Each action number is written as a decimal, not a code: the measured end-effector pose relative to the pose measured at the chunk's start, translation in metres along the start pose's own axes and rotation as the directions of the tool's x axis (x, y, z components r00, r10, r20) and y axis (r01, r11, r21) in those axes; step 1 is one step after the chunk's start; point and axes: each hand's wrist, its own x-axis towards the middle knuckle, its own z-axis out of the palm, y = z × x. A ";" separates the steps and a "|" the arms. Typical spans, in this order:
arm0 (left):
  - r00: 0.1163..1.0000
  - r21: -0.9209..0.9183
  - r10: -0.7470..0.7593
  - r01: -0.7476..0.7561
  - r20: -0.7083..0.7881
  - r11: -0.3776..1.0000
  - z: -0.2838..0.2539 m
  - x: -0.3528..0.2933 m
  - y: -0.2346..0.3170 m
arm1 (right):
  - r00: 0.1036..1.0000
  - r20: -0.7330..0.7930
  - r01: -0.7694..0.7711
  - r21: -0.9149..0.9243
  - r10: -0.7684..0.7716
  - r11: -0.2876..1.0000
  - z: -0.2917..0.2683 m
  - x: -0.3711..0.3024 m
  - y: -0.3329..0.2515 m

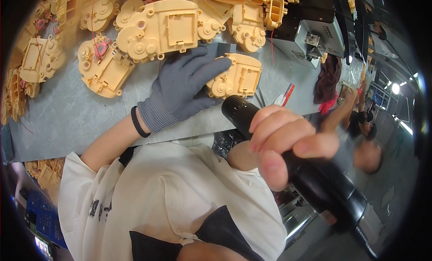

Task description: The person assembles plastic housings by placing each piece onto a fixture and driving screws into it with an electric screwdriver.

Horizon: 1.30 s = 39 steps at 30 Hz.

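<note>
My left hand (182,83), in a grey knit glove, grips a pale yellow plastic housing (246,78) with moulded round bosses and a square recess. Behind its fingers shows part of a grey block (220,48). Bare and slightly blurred, my right hand (288,141) is wrapped around a black corded electric screwdriver (326,184). The tool's nose points up and left and lies close to the housing's lower edge; whether the two touch I cannot tell. No bit can be made out at its tip.
Several more yellow housings (157,29) cover the far and left parts of the grey table (58,121). One housing (105,74) carries a pink part and red wire. At right stand a metal box-shaped machine (315,36), a dark cloth (327,81) and a red-and-white pen (287,95). Another person's arm (339,112) shows beyond.
</note>
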 end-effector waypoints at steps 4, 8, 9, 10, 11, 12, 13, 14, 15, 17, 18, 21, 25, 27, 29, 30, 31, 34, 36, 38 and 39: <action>1.000 -0.062 0.027 -0.027 -0.010 0.998 -0.003 -0.001 0.006 | 0.999 0.003 0.039 -0.014 -0.039 0.999 0.003 -0.001 0.001; 0.992 -0.041 0.124 -0.125 -0.013 0.991 0.002 -0.004 0.000 | 0.994 -0.035 0.107 -0.016 -0.107 0.994 0.005 -0.008 0.010; 0.993 -0.034 0.110 -0.111 -0.030 0.993 0.001 -0.005 0.000 | 0.990 -0.134 0.032 0.021 -0.029 0.999 0.009 -0.012 0.010; 0.994 -0.027 0.103 -0.104 -0.042 0.994 0.002 -0.004 0.001 | 0.971 -0.237 -0.029 0.068 0.044 0.997 0.010 -0.015 0.010; 0.987 -0.008 0.154 -0.155 -0.036 0.988 0.001 -0.005 0.002 | 0.968 -0.251 0.021 0.047 -0.008 0.999 0.009 -0.016 0.010; 0.989 0.009 0.136 -0.136 -0.056 0.991 0.001 -0.005 0.003 | 0.948 -0.314 -0.022 0.108 0.055 0.994 0.008 -0.015 0.010; 0.989 0.024 0.124 -0.123 -0.074 0.992 0.000 -0.005 0.004 | 0.921 -0.373 -0.054 0.172 0.115 0.984 0.007 -0.015 0.009; 0.988 0.035 0.138 -0.135 -0.072 0.990 0.000 -0.006 0.004 | 0.921 -0.381 -0.023 0.170 0.087 0.985 0.003 -0.017 0.007; 0.980 0.060 0.186 -0.182 -0.066 0.981 -0.007 -0.005 0.011 | 0.919 -0.393 0.030 0.156 0.035 0.987 0.001 -0.018 0.003; 0.998 0.171 -0.021 0.030 -0.051 0.985 -0.008 -0.006 0.027 | 0.853 -0.521 0.108 0.238 0.033 0.965 -0.003 -0.022 -0.003; 0.996 0.227 -0.033 0.052 -0.087 0.972 -0.012 -0.004 0.040 | 0.878 -0.479 0.158 0.277 -0.007 0.948 -0.006 -0.018 -0.008; 0.980 0.140 0.067 -0.041 -0.188 0.989 -0.040 -0.007 0.084 | 0.966 -0.229 -0.074 0.194 0.118 0.978 -0.004 0.002 -0.029; 0.965 -0.260 -0.173 0.119 -0.199 0.958 -0.030 -0.010 0.074 | 0.995 0.092 0.028 0.044 -0.032 0.999 0.033 0.048 -0.028; 0.907 -0.704 -0.362 0.112 -0.215 0.701 -0.011 -0.022 0.026 | 0.972 0.221 -0.061 -0.116 0.085 0.991 0.031 0.063 -0.026; 0.811 -0.962 -0.566 0.017 -0.147 0.273 -0.014 -0.029 0.018 | 0.971 0.228 0.161 -0.432 -0.066 0.887 0.009 0.071 -0.037; 0.848 -0.900 -0.495 0.053 -0.189 0.434 -0.020 -0.029 0.032 | 0.931 0.182 0.363 -0.558 -0.316 0.746 -0.013 0.071 -0.034; 0.886 -0.813 -0.412 0.075 -0.211 0.578 -0.031 -0.016 0.062 | 0.882 0.089 0.429 -0.560 -0.463 0.709 -0.054 0.070 -0.026; 0.765 -0.848 -0.578 0.080 -0.285 0.523 -0.042 -0.017 0.058 | 0.830 -0.422 0.027 -0.624 -0.365 0.781 -0.163 0.060 -0.051; 0.766 -0.837 -0.562 0.060 -0.311 0.544 -0.046 -0.019 0.053 | 0.886 -0.361 -0.194 -0.859 -0.291 0.474 -0.228 0.061 -0.041; 0.791 -0.850 -0.533 0.032 -0.300 0.526 -0.049 -0.014 0.054 | 0.961 -0.211 -0.157 -0.949 -0.180 0.274 -0.260 0.059 -0.024; 0.810 -0.861 -0.502 -0.008 -0.304 0.509 -0.051 -0.010 0.055 | 0.985 -0.117 -0.093 -0.980 -0.128 0.178 -0.265 0.058 -0.019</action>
